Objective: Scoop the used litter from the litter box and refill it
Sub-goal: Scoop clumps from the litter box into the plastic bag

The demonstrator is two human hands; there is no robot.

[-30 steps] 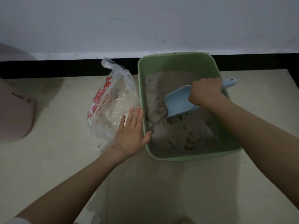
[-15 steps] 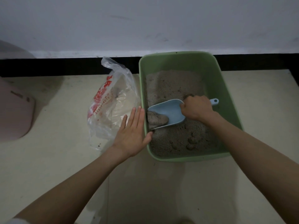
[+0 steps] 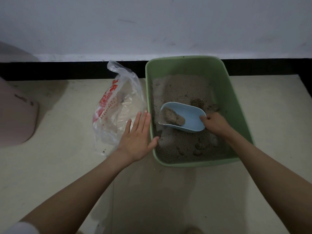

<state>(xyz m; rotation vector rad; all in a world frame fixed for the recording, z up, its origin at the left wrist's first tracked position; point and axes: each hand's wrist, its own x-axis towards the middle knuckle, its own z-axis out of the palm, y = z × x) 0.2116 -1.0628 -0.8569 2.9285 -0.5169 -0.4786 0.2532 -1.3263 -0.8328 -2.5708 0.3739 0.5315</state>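
Note:
A green litter box [image 3: 234, 92] stands on the floor by the wall, holding grey-brown litter [image 3: 179, 90] with clumps. My right hand [image 3: 215, 123] grips the handle of a light blue scoop [image 3: 190, 119], held just above the litter with a clump [image 3: 172, 118] in its bowl. My left hand [image 3: 139, 138] lies flat with fingers apart, its thumb against the box's left wall. A clear plastic bag [image 3: 116, 105] with red print sits left of the box, partly under my left hand's fingers.
A pinkish rounded object [image 3: 15, 112] stands at the far left. The white wall and a black baseboard [image 3: 67, 68] run behind the box. Pale floor spreads in front of the box and between the bag and the pinkish object.
My right hand dug the scoop into the litter, then lifted it with a clump in the bowl and drew it slightly up. My left hand stayed in place.

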